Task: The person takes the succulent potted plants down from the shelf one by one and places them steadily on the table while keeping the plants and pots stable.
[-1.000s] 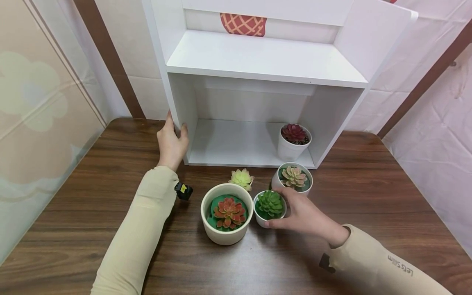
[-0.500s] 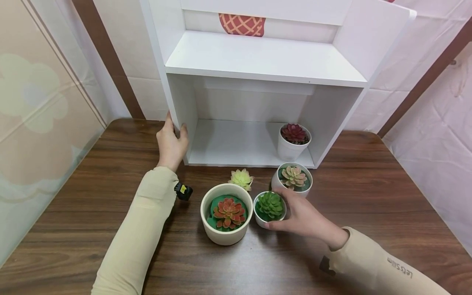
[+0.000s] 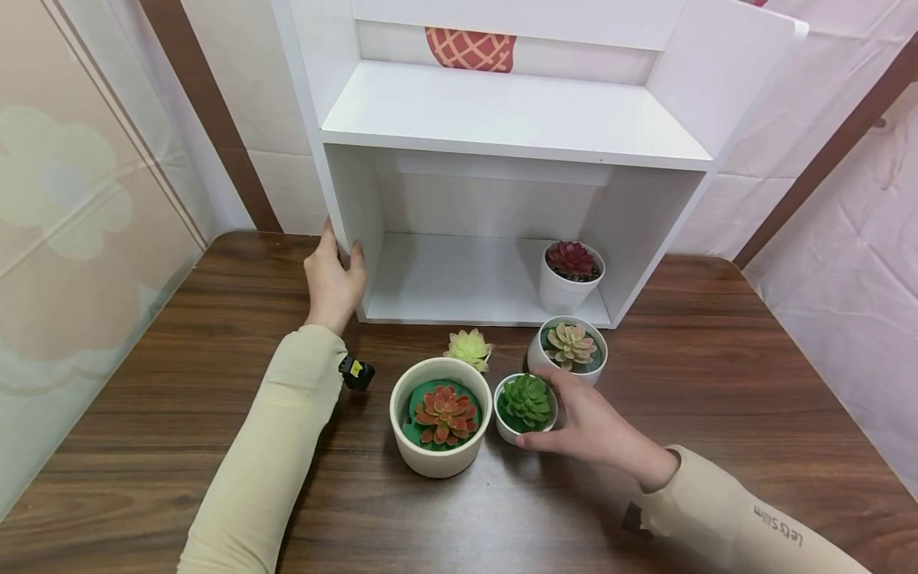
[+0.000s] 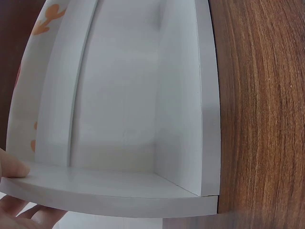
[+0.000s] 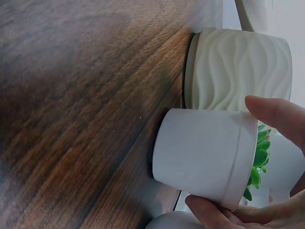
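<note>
My left hand (image 3: 334, 281) grips the left side panel of a white shelf unit (image 3: 519, 147); in the left wrist view its thumb lies inside the panel (image 4: 109, 193) and its fingers outside. With thumb and fingers, my right hand (image 3: 591, 422) holds a small white pot (image 5: 202, 155) by the rim. A green succulent (image 3: 527, 400) sits in that pot, which stands on the table. Beside it, on the left, is a larger cream pot (image 5: 243, 71) with wavy relief and a red-orange succulent (image 3: 446, 414). Behind my right hand stands a white pot with a pale pinkish succulent (image 3: 571, 345).
A loose yellow-green succulent head (image 3: 469, 349) lies on the wooden table (image 3: 179, 399) behind the cream pot. On the shelf's lower board, at the right, stands a white pot (image 3: 562, 291) with a dark red succulent (image 3: 571, 259). Patterned cloth hangs behind.
</note>
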Action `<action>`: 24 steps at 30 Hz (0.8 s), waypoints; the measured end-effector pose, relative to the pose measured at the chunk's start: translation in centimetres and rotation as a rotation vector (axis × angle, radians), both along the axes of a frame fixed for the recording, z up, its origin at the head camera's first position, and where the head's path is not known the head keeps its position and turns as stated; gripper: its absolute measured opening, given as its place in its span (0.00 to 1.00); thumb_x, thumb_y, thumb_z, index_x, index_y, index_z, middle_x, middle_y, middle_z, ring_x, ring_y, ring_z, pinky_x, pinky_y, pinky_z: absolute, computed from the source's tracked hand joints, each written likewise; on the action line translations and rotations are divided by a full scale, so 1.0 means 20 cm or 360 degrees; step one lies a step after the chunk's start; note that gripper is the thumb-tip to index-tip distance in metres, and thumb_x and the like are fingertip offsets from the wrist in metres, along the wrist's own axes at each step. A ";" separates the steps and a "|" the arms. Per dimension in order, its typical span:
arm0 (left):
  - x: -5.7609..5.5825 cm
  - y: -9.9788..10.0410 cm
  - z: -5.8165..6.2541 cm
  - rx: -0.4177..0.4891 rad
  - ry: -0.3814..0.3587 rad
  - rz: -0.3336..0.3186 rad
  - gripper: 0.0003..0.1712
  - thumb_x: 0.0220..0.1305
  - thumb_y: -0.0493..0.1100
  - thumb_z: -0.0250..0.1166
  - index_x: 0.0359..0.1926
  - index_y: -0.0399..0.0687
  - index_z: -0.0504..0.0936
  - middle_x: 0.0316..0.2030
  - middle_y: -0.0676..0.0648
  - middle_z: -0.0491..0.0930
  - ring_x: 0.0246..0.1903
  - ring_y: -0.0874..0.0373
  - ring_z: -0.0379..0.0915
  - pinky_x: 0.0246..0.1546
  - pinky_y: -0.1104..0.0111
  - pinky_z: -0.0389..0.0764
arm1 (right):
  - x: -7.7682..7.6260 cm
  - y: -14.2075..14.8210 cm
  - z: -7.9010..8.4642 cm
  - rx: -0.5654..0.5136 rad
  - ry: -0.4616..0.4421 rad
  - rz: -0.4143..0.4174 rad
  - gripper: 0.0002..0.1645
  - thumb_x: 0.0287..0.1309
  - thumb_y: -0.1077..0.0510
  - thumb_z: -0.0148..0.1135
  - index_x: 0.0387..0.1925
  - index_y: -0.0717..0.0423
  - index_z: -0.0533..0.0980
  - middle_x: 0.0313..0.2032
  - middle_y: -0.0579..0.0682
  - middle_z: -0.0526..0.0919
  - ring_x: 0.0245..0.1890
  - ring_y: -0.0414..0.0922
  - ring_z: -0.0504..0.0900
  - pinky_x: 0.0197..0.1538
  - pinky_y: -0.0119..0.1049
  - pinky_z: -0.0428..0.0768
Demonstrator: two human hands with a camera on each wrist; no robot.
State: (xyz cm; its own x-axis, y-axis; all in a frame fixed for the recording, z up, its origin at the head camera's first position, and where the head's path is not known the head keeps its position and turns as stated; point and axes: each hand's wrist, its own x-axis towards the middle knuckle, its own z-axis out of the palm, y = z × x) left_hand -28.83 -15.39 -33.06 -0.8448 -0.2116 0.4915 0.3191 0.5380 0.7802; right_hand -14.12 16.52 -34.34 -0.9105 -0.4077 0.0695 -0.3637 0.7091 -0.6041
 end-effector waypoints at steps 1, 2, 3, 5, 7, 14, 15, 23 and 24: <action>0.00 0.00 0.00 0.0002 0.0001 -0.0002 0.26 0.68 0.34 0.53 0.66 0.35 0.64 0.58 0.29 0.73 0.58 0.37 0.71 0.54 0.46 0.74 | 0.00 0.00 0.00 0.0000 -0.0001 -0.0003 0.48 0.39 0.48 0.77 0.58 0.69 0.68 0.53 0.62 0.77 0.53 0.55 0.76 0.56 0.53 0.74; 0.00 0.00 0.00 0.0005 0.0003 -0.0003 0.26 0.68 0.34 0.53 0.66 0.35 0.64 0.58 0.29 0.73 0.58 0.37 0.71 0.54 0.45 0.74 | 0.00 0.00 0.00 -0.0001 0.0000 -0.0005 0.48 0.39 0.48 0.78 0.58 0.69 0.68 0.54 0.62 0.77 0.54 0.55 0.76 0.56 0.53 0.74; 0.00 0.00 0.00 0.0006 0.0004 -0.0004 0.26 0.68 0.34 0.53 0.66 0.35 0.64 0.58 0.29 0.72 0.58 0.37 0.71 0.54 0.46 0.74 | 0.00 0.00 0.00 -0.0003 0.0002 -0.0006 0.48 0.39 0.48 0.78 0.58 0.68 0.68 0.54 0.62 0.76 0.54 0.55 0.76 0.56 0.53 0.74; 0.00 0.00 0.00 0.0008 0.0002 -0.0006 0.26 0.68 0.34 0.52 0.66 0.35 0.64 0.58 0.29 0.72 0.58 0.37 0.70 0.54 0.46 0.74 | 0.01 0.00 0.00 -0.0008 0.0005 -0.0008 0.48 0.39 0.48 0.78 0.59 0.68 0.68 0.54 0.61 0.76 0.54 0.54 0.76 0.56 0.52 0.74; 0.00 0.00 0.00 0.0008 -0.0001 -0.0008 0.26 0.68 0.34 0.52 0.66 0.35 0.64 0.58 0.29 0.72 0.58 0.37 0.70 0.54 0.46 0.74 | 0.01 0.00 0.00 -0.0013 0.0008 -0.0007 0.49 0.39 0.48 0.78 0.59 0.68 0.68 0.54 0.61 0.76 0.54 0.54 0.76 0.56 0.53 0.74; 0.01 0.00 0.00 0.0005 -0.0010 -0.0006 0.26 0.68 0.34 0.52 0.66 0.35 0.64 0.59 0.29 0.71 0.59 0.37 0.69 0.55 0.46 0.73 | 0.01 0.00 0.01 -0.0014 0.0024 -0.0011 0.52 0.39 0.48 0.78 0.61 0.71 0.65 0.58 0.65 0.74 0.57 0.58 0.74 0.59 0.55 0.72; 0.01 0.00 0.00 0.0003 -0.0011 -0.0002 0.26 0.68 0.34 0.53 0.66 0.35 0.64 0.59 0.29 0.71 0.59 0.37 0.70 0.55 0.46 0.73 | 0.02 0.00 0.01 -0.0019 0.0024 -0.0017 0.52 0.39 0.48 0.78 0.61 0.71 0.65 0.58 0.65 0.74 0.57 0.58 0.74 0.59 0.55 0.72; 0.01 0.00 0.01 0.0010 -0.0014 0.0006 0.26 0.68 0.35 0.53 0.66 0.36 0.64 0.59 0.29 0.72 0.59 0.37 0.70 0.55 0.46 0.73 | 0.01 0.01 0.04 -0.0091 0.0046 -0.0027 0.52 0.40 0.49 0.78 0.62 0.69 0.64 0.56 0.61 0.75 0.53 0.54 0.79 0.57 0.49 0.76; 0.01 0.00 0.01 0.0011 -0.0013 0.0004 0.26 0.68 0.35 0.53 0.66 0.36 0.64 0.59 0.29 0.72 0.59 0.37 0.70 0.55 0.46 0.73 | 0.01 0.01 0.05 -0.0091 0.0046 -0.0029 0.52 0.40 0.49 0.78 0.62 0.69 0.64 0.56 0.61 0.75 0.53 0.54 0.79 0.57 0.49 0.76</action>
